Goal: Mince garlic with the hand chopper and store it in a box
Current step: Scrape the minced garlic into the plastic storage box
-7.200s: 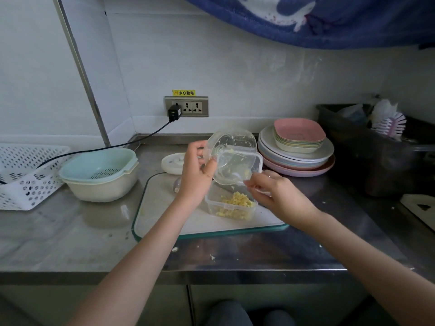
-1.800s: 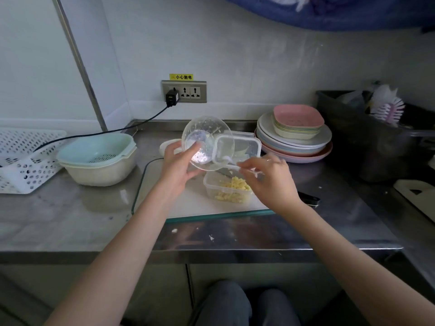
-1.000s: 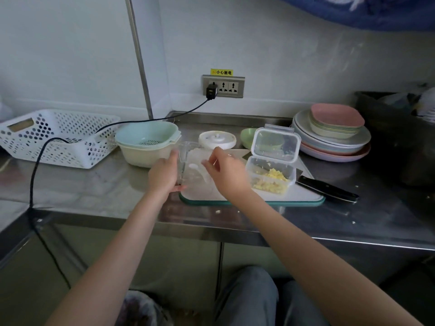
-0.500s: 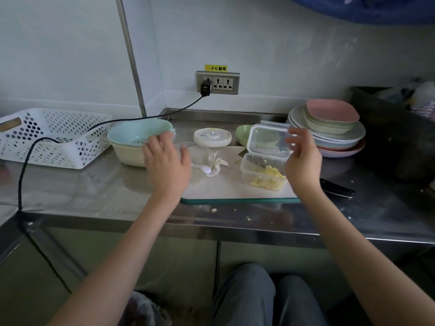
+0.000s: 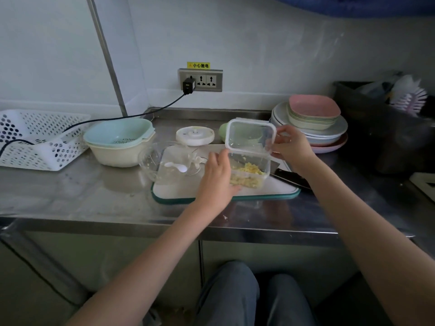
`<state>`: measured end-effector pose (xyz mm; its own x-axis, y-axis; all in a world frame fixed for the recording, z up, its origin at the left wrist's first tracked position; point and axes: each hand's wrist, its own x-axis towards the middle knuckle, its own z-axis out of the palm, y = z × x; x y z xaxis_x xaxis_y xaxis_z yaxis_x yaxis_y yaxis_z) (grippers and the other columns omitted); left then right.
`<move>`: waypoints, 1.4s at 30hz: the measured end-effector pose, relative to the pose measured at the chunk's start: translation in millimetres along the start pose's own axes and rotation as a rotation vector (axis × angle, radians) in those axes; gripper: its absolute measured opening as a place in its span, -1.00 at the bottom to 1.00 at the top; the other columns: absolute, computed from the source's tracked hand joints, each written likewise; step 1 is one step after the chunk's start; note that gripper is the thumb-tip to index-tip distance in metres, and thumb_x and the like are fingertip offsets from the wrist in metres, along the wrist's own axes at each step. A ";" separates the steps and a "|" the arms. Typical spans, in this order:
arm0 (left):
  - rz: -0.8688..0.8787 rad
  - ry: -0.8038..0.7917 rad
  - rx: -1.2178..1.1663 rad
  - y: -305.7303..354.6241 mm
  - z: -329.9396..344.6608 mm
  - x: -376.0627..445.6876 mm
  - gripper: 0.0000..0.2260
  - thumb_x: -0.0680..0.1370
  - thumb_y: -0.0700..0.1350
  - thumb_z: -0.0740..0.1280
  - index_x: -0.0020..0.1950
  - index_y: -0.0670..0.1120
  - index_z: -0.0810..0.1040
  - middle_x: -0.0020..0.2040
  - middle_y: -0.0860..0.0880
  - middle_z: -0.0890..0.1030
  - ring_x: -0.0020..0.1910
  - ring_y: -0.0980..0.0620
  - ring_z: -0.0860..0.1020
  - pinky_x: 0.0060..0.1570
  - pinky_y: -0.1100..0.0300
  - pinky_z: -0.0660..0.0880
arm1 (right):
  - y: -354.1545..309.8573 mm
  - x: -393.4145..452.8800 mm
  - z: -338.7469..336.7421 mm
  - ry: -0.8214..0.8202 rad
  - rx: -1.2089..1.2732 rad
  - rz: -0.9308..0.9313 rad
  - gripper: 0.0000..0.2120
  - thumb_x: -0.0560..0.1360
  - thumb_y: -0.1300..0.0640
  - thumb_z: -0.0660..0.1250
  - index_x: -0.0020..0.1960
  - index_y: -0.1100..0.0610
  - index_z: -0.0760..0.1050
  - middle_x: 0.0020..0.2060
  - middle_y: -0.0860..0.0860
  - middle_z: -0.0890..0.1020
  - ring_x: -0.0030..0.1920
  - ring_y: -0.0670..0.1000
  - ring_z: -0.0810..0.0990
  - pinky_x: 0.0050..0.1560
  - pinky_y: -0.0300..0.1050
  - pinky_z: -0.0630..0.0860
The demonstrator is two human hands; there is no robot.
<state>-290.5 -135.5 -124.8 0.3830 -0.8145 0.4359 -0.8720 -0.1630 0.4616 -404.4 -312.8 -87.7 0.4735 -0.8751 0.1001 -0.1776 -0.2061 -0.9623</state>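
A clear plastic box (image 5: 255, 175) holding minced garlic (image 5: 247, 173) stands on the white cutting board (image 5: 179, 188). Its hinged lid (image 5: 250, 135) stands raised behind it. My left hand (image 5: 217, 172) holds the box's left side. My right hand (image 5: 290, 145) pinches the lid's right edge. The clear chopper bowl (image 5: 155, 161) sits at the board's left end with a white spoon (image 5: 176, 166) in it. The white blade piece (image 5: 196, 160) lies beside it, and the white chopper lid (image 5: 195, 136) rests behind the board.
A teal colander in a cream bowl (image 5: 120, 144) and a white perforated basket (image 5: 35, 140) stand at the left. Stacked plates (image 5: 313, 123) sit at the back right, a knife (image 5: 290, 178) lies under my right wrist, a dark bin (image 5: 386, 128) beyond. A cord (image 5: 131, 115) trails from the socket.
My left hand has left the chopper bowl and moved right onto the box's side. My right hand now pinches the raised lid's edge. The camera moved closer.
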 end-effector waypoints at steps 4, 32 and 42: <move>0.020 0.095 0.179 -5.2 -1.6 6.4 -0.15 0.42 0.02 0.49 0.53 -0.14 0.06 0.35 -0.18 0.27 0.33 -0.11 0.33 0.28 0.12 0.35 | 6.2 -13.0 -14.7 -0.119 -0.243 -0.338 -0.65 0.38 0.45 0.40 -0.23 0.01 0.42 -0.25 0.00 0.61 -0.22 -0.11 0.60 -0.16 -0.17 0.58; 0.288 0.012 0.077 -38.1 12.6 25.0 -0.57 0.50 -0.14 0.40 0.35 -0.20 0.48 0.35 -0.18 0.49 0.37 -0.12 0.43 0.35 -0.03 0.36 | 20.7 -29.5 33.3 -0.302 -0.919 -0.425 -0.25 0.35 -0.29 0.35 0.33 0.17 0.30 0.29 0.18 0.39 0.30 0.24 0.32 0.31 0.09 0.29; 0.133 -0.130 -0.103 -23.1 17.0 4.5 -0.46 0.60 -0.15 0.24 0.55 -0.05 0.13 0.55 0.04 0.13 0.53 0.16 0.02 0.48 0.23 -0.01 | 10.4 -19.3 -61.9 0.148 -0.692 -0.290 -0.48 0.37 -0.02 0.49 0.28 0.05 0.42 0.24 0.13 0.46 0.22 0.14 0.42 0.16 -0.05 0.36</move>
<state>-273.8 -144.9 -146.7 0.2184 -0.8909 0.3983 -0.8740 0.0030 0.4860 -468.8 -325.1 -84.1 0.4716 -0.7835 0.4047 -0.5869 -0.6213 -0.5191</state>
